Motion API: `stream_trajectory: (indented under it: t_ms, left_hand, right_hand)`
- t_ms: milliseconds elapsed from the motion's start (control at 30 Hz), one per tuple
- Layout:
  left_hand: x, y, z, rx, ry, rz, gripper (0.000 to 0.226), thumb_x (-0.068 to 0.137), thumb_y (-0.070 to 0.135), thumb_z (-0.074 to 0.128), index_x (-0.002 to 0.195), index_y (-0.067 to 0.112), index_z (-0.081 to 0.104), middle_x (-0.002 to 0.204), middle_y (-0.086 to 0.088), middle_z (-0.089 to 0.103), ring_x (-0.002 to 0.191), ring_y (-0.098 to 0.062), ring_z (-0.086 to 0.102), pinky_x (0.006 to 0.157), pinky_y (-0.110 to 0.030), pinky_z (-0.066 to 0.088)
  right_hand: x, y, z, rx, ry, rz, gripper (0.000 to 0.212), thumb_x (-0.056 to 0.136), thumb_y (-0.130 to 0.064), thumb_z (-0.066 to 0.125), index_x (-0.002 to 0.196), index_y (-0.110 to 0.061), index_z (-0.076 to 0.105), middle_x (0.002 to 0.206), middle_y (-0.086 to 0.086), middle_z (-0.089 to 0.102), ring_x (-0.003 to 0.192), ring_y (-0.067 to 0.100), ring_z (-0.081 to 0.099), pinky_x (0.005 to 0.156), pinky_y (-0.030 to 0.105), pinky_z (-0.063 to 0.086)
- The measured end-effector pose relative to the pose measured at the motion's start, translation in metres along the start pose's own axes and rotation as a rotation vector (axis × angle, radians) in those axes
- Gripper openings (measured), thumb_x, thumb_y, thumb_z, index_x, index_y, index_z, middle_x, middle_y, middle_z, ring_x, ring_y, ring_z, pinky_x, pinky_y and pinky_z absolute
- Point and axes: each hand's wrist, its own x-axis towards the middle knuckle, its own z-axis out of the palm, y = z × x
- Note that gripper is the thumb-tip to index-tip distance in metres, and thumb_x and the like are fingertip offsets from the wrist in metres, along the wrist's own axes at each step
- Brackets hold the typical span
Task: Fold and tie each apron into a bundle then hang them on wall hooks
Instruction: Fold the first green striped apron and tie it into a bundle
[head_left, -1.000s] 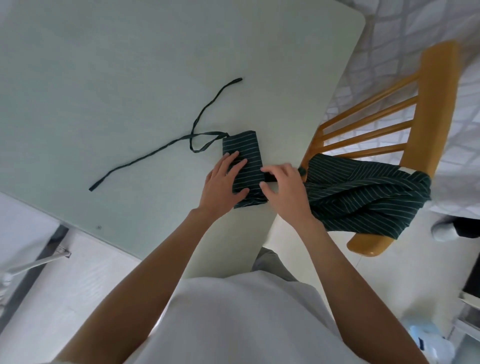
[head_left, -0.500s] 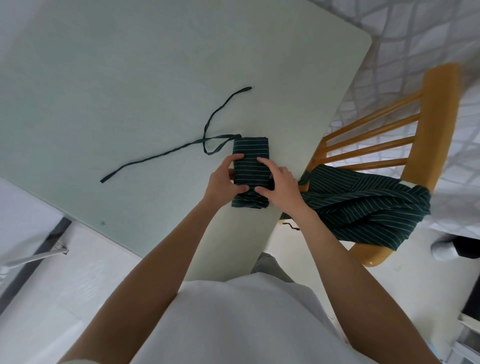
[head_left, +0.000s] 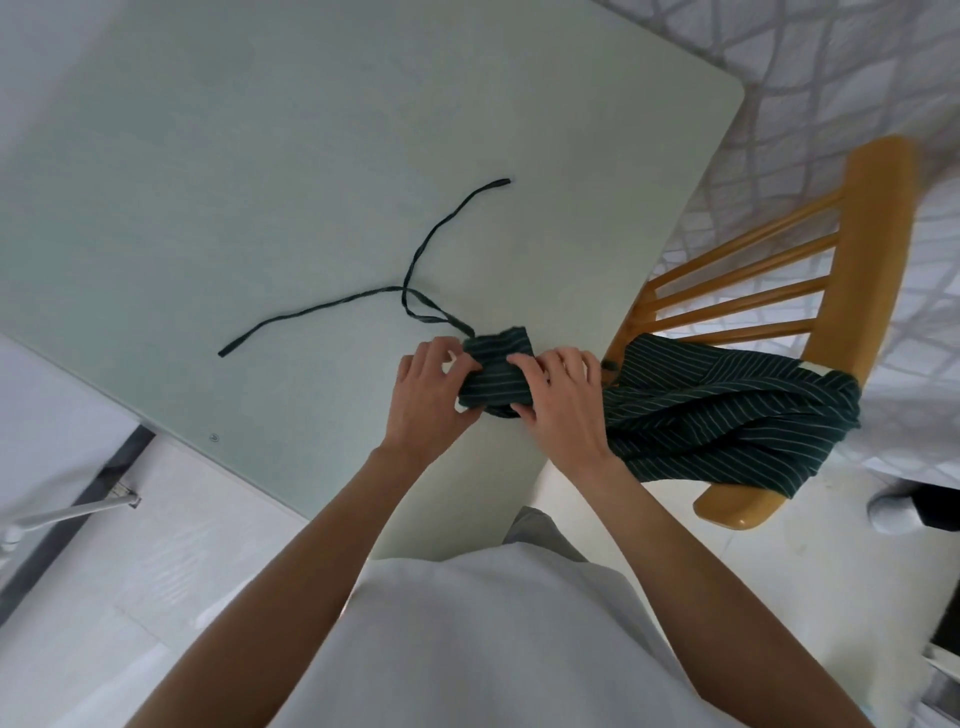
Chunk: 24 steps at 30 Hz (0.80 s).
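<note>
On the pale table (head_left: 260, 156) the apron's ties (head_left: 332, 306) trail loose to the left (free for wrapping, I'd guess), while the left hand (head_left: 428, 400) and right hand (head_left: 563, 405) both clamp the folded apron (head_left: 497, 371) near the edge, keeping it compact, beside another apron (head_left: 727, 415) draped over the wooden chair (head_left: 872, 234).

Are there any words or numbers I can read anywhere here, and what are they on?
No text can be read.
Table: a tiny round mark near its edge, too small to read.
Folded apron and the apron on the chair: only stripes; a pale tag, too small to read.
</note>
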Motion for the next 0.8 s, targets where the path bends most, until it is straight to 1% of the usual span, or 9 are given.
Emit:
stream_trajectory:
  t_ms: [67, 167, 233, 367, 500, 533, 633, 700, 800]
  left_hand:
    - [-0.006, -0.003, 0.005, -0.014, -0.072, 0.1, 0.037, 0.066, 0.026, 0.074, 0.096, 0.012, 0.058, 0.12, -0.006, 0.059, 0.106, -0.022, 0.055, 0.089, -0.036, 0.041]
    - [-0.011, -0.011, 0.008, -0.112, -0.199, 0.091, 0.043, 0.069, 0.03, 0.074, 0.103, 0.015, 0.053, 0.127, 0.0, 0.059, 0.109, -0.019, 0.06, 0.101, -0.037, 0.036]
    - [-0.009, -0.015, 0.009, -0.152, -0.271, 0.049, 0.047, 0.071, 0.035, 0.075, 0.108, 0.018, 0.049, 0.131, 0.003, 0.057, 0.11, -0.019, 0.059, 0.102, -0.036, 0.034]
    - [0.0, -0.016, 0.008, -0.184, -0.346, -0.005, 0.047, 0.072, 0.038, 0.074, 0.107, 0.021, 0.048, 0.13, 0.007, 0.056, 0.118, -0.02, 0.05, 0.103, -0.033, 0.03]
    - [0.008, -0.013, 0.003, -0.194, -0.425, -0.102, 0.062, 0.069, 0.056, 0.059, 0.12, 0.023, 0.045, 0.122, 0.007, 0.057, 0.119, -0.016, 0.045, 0.103, -0.031, 0.027]
    - [0.009, -0.012, 0.001, -0.235, -0.455, -0.131, 0.065, 0.067, 0.061, 0.052, 0.12, 0.024, 0.044, 0.12, 0.007, 0.056, 0.116, -0.015, 0.046, 0.103, -0.031, 0.027]
    - [0.008, -0.006, -0.012, -0.646, -0.449, -0.365, 0.059, 0.069, 0.066, 0.052, 0.114, 0.028, 0.043, 0.113, 0.011, 0.058, 0.107, -0.006, 0.052, 0.098, -0.029, 0.035]
    - [0.006, 0.004, -0.026, -0.971, -0.333, -0.532, 0.047, 0.079, 0.059, 0.056, 0.11, 0.024, 0.05, 0.104, 0.007, 0.064, 0.097, -0.001, 0.058, 0.091, -0.025, 0.04]
    - [0.007, 0.017, -0.048, -1.129, -0.178, -0.556, 0.04, 0.093, 0.044, 0.048, 0.113, 0.011, 0.058, 0.098, -0.003, 0.066, 0.084, -0.01, 0.063, 0.085, -0.024, 0.047]
  right_hand:
    - [-0.01, 0.003, 0.004, 0.015, 0.006, -0.025, 0.047, 0.069, -0.032, 0.075, 0.11, -0.018, 0.058, 0.115, 0.009, 0.057, 0.114, 0.025, 0.041, 0.1, 0.042, 0.027]
    - [-0.017, 0.011, 0.011, 0.079, -0.107, -0.106, 0.051, 0.072, -0.036, 0.071, 0.116, -0.017, 0.053, 0.139, 0.004, 0.046, 0.138, 0.025, 0.029, 0.112, 0.05, 0.016]
    - [-0.013, 0.016, 0.015, 0.143, -0.184, -0.111, 0.056, 0.071, -0.036, 0.075, 0.118, -0.018, 0.05, 0.138, 0.0, 0.049, 0.137, 0.023, 0.033, 0.113, 0.051, 0.016]
    - [0.001, 0.022, 0.018, 0.26, -0.224, -0.03, 0.053, 0.068, -0.036, 0.076, 0.114, -0.019, 0.055, 0.115, -0.002, 0.06, 0.114, 0.023, 0.052, 0.11, 0.045, 0.026]
    - [0.012, 0.02, 0.011, 0.333, -0.277, -0.01, 0.042, 0.074, -0.029, 0.073, 0.11, -0.015, 0.057, 0.113, 0.001, 0.063, 0.122, 0.024, 0.049, 0.114, 0.041, 0.02]
    - [0.013, 0.02, 0.008, 0.398, -0.313, 0.025, 0.04, 0.076, -0.029, 0.072, 0.109, -0.014, 0.057, 0.11, 0.002, 0.064, 0.118, 0.022, 0.052, 0.112, 0.039, 0.024]
    - [0.014, 0.016, -0.015, 0.741, -0.381, 0.279, 0.042, 0.074, -0.028, 0.077, 0.107, -0.016, 0.054, 0.1, -0.002, 0.065, 0.096, 0.015, 0.061, 0.086, 0.03, 0.05]
    - [0.013, 0.012, -0.033, 1.01, -0.318, 0.442, 0.048, 0.074, -0.024, 0.079, 0.113, -0.018, 0.052, 0.105, -0.003, 0.063, 0.099, 0.009, 0.06, 0.082, 0.023, 0.052]
    - [0.011, 0.005, -0.053, 1.234, -0.194, 0.557, 0.048, 0.078, -0.015, 0.075, 0.119, -0.014, 0.049, 0.107, -0.005, 0.062, 0.096, -0.002, 0.061, 0.077, 0.013, 0.05]
